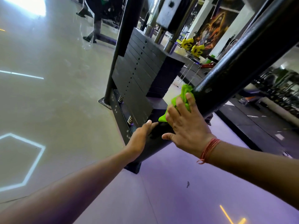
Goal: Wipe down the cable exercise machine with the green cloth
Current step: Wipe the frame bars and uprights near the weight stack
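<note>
Two bare hands: left hand (140, 136) and right hand (186, 125), centre frame. One green cloth (181, 101). One weight stack (139, 75), upper centre; plate count unclear. Two coil springs (120, 99) (130, 120) at its foot. Two yellow objects (186, 43) (197, 50), upper right. One red thread wristband (208, 149).

Glossy blk metal post (239, 65), soft cloth (182, 97)

A crumpled bright green cloth (181, 101) lies pressed against the cable exercise machine's black frame post (239, 65).
</note>
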`<action>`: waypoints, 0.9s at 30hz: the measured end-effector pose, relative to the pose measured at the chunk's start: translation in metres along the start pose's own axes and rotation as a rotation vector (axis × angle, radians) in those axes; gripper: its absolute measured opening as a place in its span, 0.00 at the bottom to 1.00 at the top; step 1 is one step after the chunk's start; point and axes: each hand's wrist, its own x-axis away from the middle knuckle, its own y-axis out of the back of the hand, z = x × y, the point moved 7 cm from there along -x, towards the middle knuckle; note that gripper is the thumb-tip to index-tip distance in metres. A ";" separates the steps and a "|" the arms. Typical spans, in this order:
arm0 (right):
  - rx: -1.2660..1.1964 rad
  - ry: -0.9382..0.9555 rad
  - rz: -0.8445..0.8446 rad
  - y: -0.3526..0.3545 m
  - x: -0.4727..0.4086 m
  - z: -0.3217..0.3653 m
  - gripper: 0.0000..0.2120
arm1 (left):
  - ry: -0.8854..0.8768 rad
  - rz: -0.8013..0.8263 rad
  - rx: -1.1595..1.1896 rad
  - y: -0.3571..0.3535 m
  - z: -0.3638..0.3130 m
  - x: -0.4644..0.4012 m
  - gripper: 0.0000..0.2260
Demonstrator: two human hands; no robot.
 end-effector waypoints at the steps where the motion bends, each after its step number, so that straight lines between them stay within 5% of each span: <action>1: -0.001 0.040 0.024 -0.003 0.000 0.006 0.42 | -0.018 0.006 0.004 -0.004 -0.005 0.001 0.25; 4: -0.039 0.074 -0.001 0.004 0.003 -0.016 0.39 | -0.058 -0.008 -0.007 -0.012 -0.015 0.000 0.26; 9: -0.110 -0.157 -0.247 0.031 0.027 -0.094 0.34 | -0.034 -0.011 0.071 -0.033 -0.041 0.000 0.24; 14: -0.033 -0.011 -0.114 0.020 0.025 -0.070 0.37 | -0.071 0.046 0.039 -0.053 -0.072 -0.005 0.30; 21: -0.033 -0.253 -0.266 0.066 0.026 -0.163 0.35 | -0.053 0.036 0.216 -0.077 -0.102 -0.008 0.35; 27: -0.027 -0.112 -0.260 0.067 0.024 -0.162 0.35 | -0.131 0.138 0.167 -0.105 -0.145 -0.004 0.32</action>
